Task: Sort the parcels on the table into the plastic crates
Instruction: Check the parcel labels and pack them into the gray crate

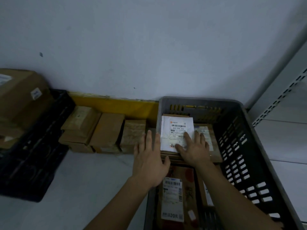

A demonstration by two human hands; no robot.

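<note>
I see a pale surface (pixel 93 180) against a bare wall (pixel 149 39), brown boxes (pixel 106 130) beside the grey crate (pixel 232 146), black crate (pixel 33 155) left, both grips flat, fingers apart, left hand (pixel 150 161) at crate edge, right hand (pixel 193 148) pressing the white parcel (pixel 176 128).

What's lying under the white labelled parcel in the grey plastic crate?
The white labelled parcel lies on flat brown cardboard parcels stacked inside the grey plastic crate. The right hand presses flat on it. How many lie beneath, and the crate floor there, are covered.

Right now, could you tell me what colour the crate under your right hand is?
Grey, the crate shows best in the head view; the right hand rests on a white parcel.
</note>
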